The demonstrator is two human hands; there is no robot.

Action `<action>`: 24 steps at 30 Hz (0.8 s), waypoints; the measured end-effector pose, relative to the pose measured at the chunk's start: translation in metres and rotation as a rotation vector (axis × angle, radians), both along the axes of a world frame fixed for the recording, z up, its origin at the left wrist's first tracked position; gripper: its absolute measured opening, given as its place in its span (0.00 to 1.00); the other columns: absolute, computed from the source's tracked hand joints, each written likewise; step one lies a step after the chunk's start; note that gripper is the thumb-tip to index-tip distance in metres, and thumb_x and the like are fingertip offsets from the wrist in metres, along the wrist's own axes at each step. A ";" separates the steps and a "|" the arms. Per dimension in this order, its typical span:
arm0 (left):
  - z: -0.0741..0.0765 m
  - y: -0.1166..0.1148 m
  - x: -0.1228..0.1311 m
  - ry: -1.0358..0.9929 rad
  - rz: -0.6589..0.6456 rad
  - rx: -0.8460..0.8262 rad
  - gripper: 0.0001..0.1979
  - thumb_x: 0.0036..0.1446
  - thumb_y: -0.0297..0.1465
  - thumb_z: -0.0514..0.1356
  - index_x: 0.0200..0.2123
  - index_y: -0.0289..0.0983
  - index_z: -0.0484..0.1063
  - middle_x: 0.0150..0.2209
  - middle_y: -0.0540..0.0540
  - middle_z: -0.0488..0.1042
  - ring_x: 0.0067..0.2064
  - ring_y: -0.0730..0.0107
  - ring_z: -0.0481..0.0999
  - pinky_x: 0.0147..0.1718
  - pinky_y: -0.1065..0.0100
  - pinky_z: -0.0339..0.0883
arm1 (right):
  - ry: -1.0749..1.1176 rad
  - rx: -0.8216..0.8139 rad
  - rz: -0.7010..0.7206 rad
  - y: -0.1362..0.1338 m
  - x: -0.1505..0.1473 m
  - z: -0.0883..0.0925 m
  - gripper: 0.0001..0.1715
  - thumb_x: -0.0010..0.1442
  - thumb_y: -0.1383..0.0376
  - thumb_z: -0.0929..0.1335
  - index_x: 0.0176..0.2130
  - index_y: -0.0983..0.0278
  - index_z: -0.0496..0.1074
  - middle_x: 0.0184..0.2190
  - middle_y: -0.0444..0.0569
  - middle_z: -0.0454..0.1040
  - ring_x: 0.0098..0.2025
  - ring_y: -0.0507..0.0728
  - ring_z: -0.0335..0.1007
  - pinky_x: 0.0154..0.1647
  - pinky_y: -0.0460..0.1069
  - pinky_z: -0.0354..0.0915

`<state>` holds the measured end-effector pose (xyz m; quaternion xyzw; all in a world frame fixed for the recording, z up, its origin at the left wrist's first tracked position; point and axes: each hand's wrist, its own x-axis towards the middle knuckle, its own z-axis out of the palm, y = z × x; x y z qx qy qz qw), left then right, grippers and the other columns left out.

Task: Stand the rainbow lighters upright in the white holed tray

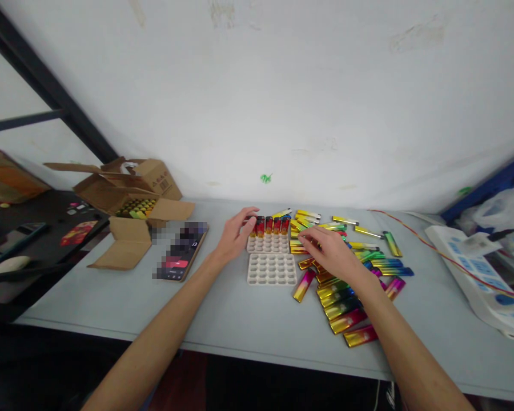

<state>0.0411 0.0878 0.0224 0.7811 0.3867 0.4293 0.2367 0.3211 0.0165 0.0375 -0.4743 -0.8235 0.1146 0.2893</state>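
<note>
A white slotted tray [270, 269] lies in the middle of the grey table [223, 319], with a row of shiny lighters [270, 224] standing upright in its far row. My left hand [236, 234] rests at the tray's far left corner, fingers curled against the leftmost upright lighter. My right hand [330, 251] reaches palm down over a loose pile of metallic coloured lighters [346, 274] spread right of the tray, fingers bent onto them. What its fingers hold is hidden.
A phone [180, 253] lies left of the tray. An open cardboard box [131, 208] with more lighters stands at the far left. A white power strip [475, 274] with an orange cable lies at the right. A white wall rises behind the table.
</note>
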 end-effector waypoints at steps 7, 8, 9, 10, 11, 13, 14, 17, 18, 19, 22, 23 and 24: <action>-0.002 0.004 -0.001 -0.026 -0.030 -0.125 0.23 0.66 0.47 0.59 0.57 0.38 0.70 0.48 0.42 0.79 0.49 0.60 0.80 0.50 0.60 0.75 | 0.046 0.055 -0.143 0.001 0.022 0.020 0.16 0.74 0.58 0.63 0.44 0.63 0.77 0.41 0.53 0.82 0.40 0.61 0.79 0.45 0.55 0.72; -0.004 0.004 0.000 -0.002 -0.043 -0.141 0.26 0.64 0.47 0.61 0.58 0.38 0.69 0.47 0.43 0.79 0.48 0.60 0.80 0.50 0.60 0.75 | 0.076 0.058 -0.185 -0.001 0.029 0.025 0.18 0.74 0.56 0.63 0.44 0.63 0.78 0.39 0.52 0.82 0.38 0.60 0.79 0.43 0.54 0.73; -0.005 0.004 0.001 0.025 -0.048 -0.146 0.28 0.62 0.46 0.63 0.60 0.38 0.67 0.45 0.44 0.78 0.47 0.60 0.79 0.49 0.60 0.76 | 0.108 0.053 -0.227 -0.004 0.035 0.031 0.19 0.73 0.54 0.63 0.45 0.63 0.78 0.36 0.51 0.82 0.36 0.59 0.79 0.41 0.53 0.73; -0.007 0.004 0.002 0.051 -0.041 -0.139 0.31 0.60 0.46 0.65 0.61 0.38 0.66 0.44 0.45 0.78 0.45 0.60 0.79 0.49 0.59 0.76 | 0.143 0.043 -0.262 -0.009 0.042 0.037 0.21 0.74 0.53 0.63 0.47 0.63 0.79 0.34 0.51 0.82 0.34 0.59 0.78 0.40 0.53 0.73; -0.009 0.004 0.003 0.074 -0.026 -0.126 0.33 0.59 0.45 0.66 0.62 0.38 0.65 0.43 0.45 0.77 0.43 0.61 0.79 0.49 0.59 0.76 | 0.172 0.027 -0.289 -0.016 0.047 0.042 0.23 0.74 0.51 0.62 0.50 0.63 0.78 0.32 0.50 0.82 0.33 0.59 0.79 0.39 0.53 0.74; -0.014 0.005 0.004 0.102 0.012 -0.105 0.35 0.57 0.43 0.68 0.64 0.38 0.64 0.41 0.46 0.76 0.40 0.62 0.78 0.47 0.58 0.75 | 0.202 -0.018 -0.312 -0.036 0.055 0.050 0.27 0.76 0.51 0.59 0.60 0.62 0.74 0.33 0.49 0.83 0.33 0.59 0.80 0.42 0.54 0.75; -0.016 0.007 0.004 0.106 0.027 -0.103 0.35 0.56 0.43 0.68 0.64 0.38 0.64 0.41 0.47 0.76 0.40 0.62 0.77 0.47 0.59 0.75 | 0.193 -0.036 -0.314 -0.047 0.058 0.051 0.28 0.76 0.52 0.58 0.65 0.61 0.70 0.36 0.50 0.84 0.36 0.60 0.81 0.45 0.56 0.76; -0.020 0.011 0.003 0.091 0.030 -0.136 0.36 0.55 0.43 0.69 0.63 0.39 0.65 0.40 0.47 0.76 0.39 0.63 0.77 0.45 0.61 0.74 | 0.082 -0.088 -0.272 -0.085 0.060 0.042 0.29 0.75 0.52 0.61 0.71 0.54 0.61 0.54 0.53 0.81 0.55 0.64 0.79 0.56 0.60 0.74; -0.022 0.012 0.003 0.083 0.023 -0.153 0.36 0.55 0.44 0.69 0.63 0.39 0.65 0.39 0.48 0.76 0.39 0.63 0.77 0.44 0.62 0.74 | 0.049 -0.085 -0.252 -0.097 0.060 0.035 0.29 0.74 0.52 0.63 0.70 0.53 0.63 0.59 0.53 0.77 0.60 0.64 0.76 0.61 0.61 0.72; -0.023 0.014 0.002 0.075 0.017 -0.169 0.36 0.55 0.45 0.70 0.63 0.39 0.65 0.38 0.49 0.76 0.38 0.63 0.77 0.43 0.63 0.74 | 0.003 -0.082 -0.233 -0.108 0.060 0.025 0.28 0.74 0.52 0.64 0.69 0.52 0.64 0.64 0.53 0.73 0.64 0.65 0.71 0.65 0.62 0.69; -0.024 0.016 0.001 0.067 0.005 -0.188 0.36 0.54 0.46 0.70 0.62 0.39 0.66 0.38 0.49 0.75 0.37 0.64 0.76 0.41 0.64 0.73 | -0.112 -0.053 -0.209 -0.137 0.057 -0.006 0.32 0.70 0.50 0.68 0.69 0.50 0.64 0.72 0.52 0.62 0.72 0.67 0.59 0.71 0.66 0.63; -0.025 0.016 0.001 0.070 0.005 -0.186 0.37 0.53 0.46 0.71 0.62 0.39 0.66 0.38 0.49 0.75 0.37 0.64 0.76 0.41 0.64 0.73 | -0.142 -0.042 -0.220 -0.144 0.056 -0.016 0.35 0.69 0.50 0.70 0.70 0.50 0.63 0.74 0.52 0.59 0.74 0.69 0.55 0.71 0.68 0.61; -0.025 0.016 0.001 0.077 0.008 -0.183 0.39 0.52 0.46 0.71 0.63 0.39 0.65 0.39 0.49 0.75 0.37 0.64 0.76 0.41 0.63 0.73 | -0.174 -0.037 -0.230 -0.151 0.054 -0.024 0.38 0.68 0.49 0.70 0.71 0.49 0.60 0.75 0.51 0.55 0.76 0.70 0.50 0.72 0.71 0.59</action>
